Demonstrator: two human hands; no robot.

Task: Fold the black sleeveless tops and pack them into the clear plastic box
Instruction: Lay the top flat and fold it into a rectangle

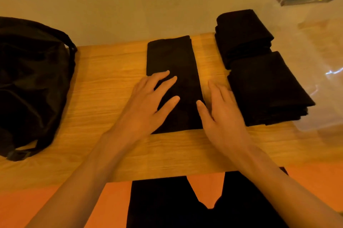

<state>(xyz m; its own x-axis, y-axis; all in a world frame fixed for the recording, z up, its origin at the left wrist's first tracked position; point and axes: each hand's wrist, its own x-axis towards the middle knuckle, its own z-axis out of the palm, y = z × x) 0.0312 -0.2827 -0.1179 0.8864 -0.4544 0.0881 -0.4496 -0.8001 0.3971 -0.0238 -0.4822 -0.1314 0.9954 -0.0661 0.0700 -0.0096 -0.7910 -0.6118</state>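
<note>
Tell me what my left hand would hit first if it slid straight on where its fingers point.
Your left hand rests on the long folded black top. Past that, bare wooden table, then probably the far stack of folded black tops; depth is unclear.

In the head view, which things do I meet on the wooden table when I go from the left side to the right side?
black bag → left hand → long folded black top → right hand → two stacks of folded tops → clear plastic box
</note>
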